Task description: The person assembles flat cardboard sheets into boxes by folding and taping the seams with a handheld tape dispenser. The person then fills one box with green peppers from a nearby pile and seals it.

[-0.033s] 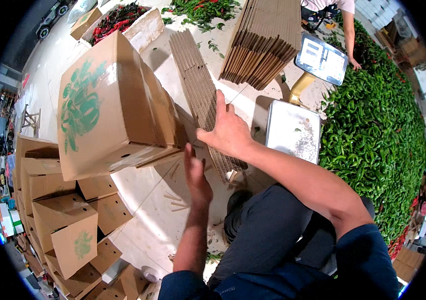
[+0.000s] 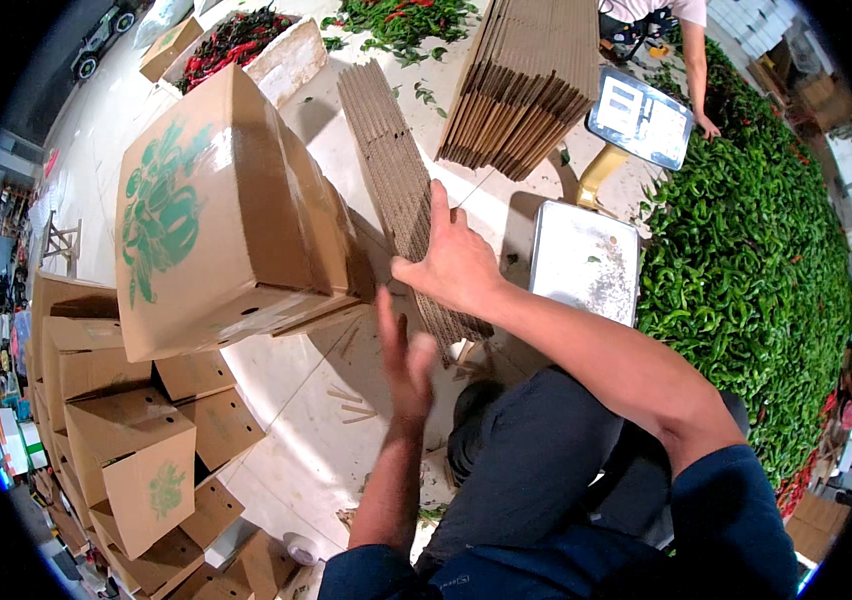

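My right hand (image 2: 461,262) is over a long, narrow stack of brown corrugated cardboard (image 2: 386,150). Its index finger points away from me and the thumb stands apart; I cannot tell whether it touches the stack. Lower and to the left is my left hand (image 2: 406,368), slightly blurred, with fingers stretched and nothing visible in it. Both hands are just right of a large taped cardboard box (image 2: 171,215) printed with a green plant picture. Pale narrow strips (image 2: 351,408) lie on the floor below the box.
Flattened cartons (image 2: 526,80) stand bundled at the far side. A scale with a metal platform (image 2: 586,260) sits beside a large heap of green peppers (image 2: 746,300), where another person's hand (image 2: 706,128) reaches in. Folded-up boxes (image 2: 146,430) pile at left. A foam crate (image 2: 286,62) holds dark red peppers.
My left hand has shifted slightly right, and its thumb has swung out from the fingers. The right hand stays almost in place.
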